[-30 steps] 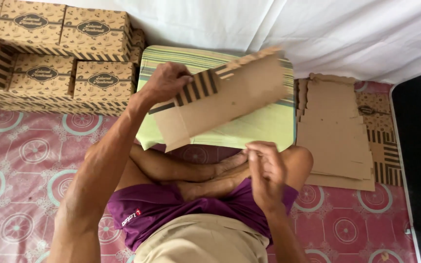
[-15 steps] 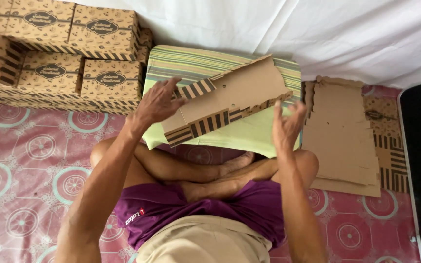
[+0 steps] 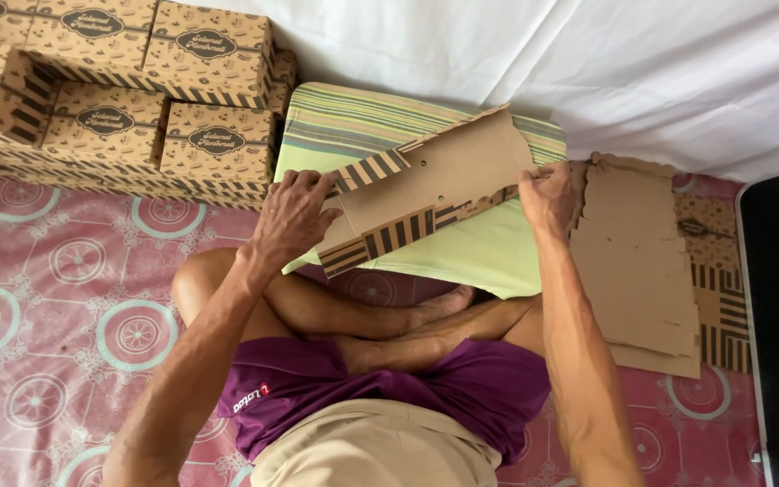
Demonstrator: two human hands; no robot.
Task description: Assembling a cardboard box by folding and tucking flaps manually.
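I hold a flat brown cardboard box blank (image 3: 430,189) with dark striped edges over a green striped cushion (image 3: 489,248). My left hand (image 3: 295,216) grips its left end, fingers curled over the striped flap. My right hand (image 3: 547,194) grips its right end. The blank is tilted, its right end higher and farther from me. I sit cross-legged, and my legs (image 3: 353,311) lie below the cushion.
Several folded brown boxes (image 3: 137,99) with oval labels are stacked at the far left. A pile of flat cardboard blanks (image 3: 646,261) lies on the floor at my right. A white cloth (image 3: 534,54) hangs behind. The floor mat (image 3: 56,298) is pink and patterned.
My right hand rose from near my lap to the blank's right end and took hold of it. The blank came lower, closer to the cushion, with my left hand still on it.
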